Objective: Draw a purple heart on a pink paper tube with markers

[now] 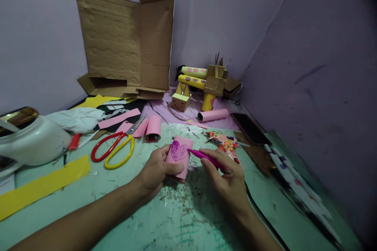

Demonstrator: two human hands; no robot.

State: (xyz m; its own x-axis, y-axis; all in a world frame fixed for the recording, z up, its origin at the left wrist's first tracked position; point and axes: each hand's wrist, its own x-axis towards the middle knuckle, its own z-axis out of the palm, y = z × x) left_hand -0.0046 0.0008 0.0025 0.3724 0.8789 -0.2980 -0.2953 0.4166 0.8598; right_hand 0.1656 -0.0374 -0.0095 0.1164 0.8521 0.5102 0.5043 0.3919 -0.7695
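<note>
My left hand (160,166) is closed around a small pink paper tube (180,168), thumb across its lower front. A heart (179,150) is drawn on the tube; its left half is filled in purple and the right half is only partly coloured. In my right hand (225,170) is a magenta marker (207,157), held like a pen, its tip at the heart's right edge. Red-and-yellow-handled scissors (118,147) lie left of my left hand, near another pink roll (153,127) standing upright.
Behind are a propped cardboard sheet (118,39), a small cardboard animal head (181,102), spotted yellow tubes (191,81) and a lying pink tube (213,115). On the right are a phone (250,127) and a patterned pouch (225,143); on the left, a white pot (38,141) and yellow strip (47,182).
</note>
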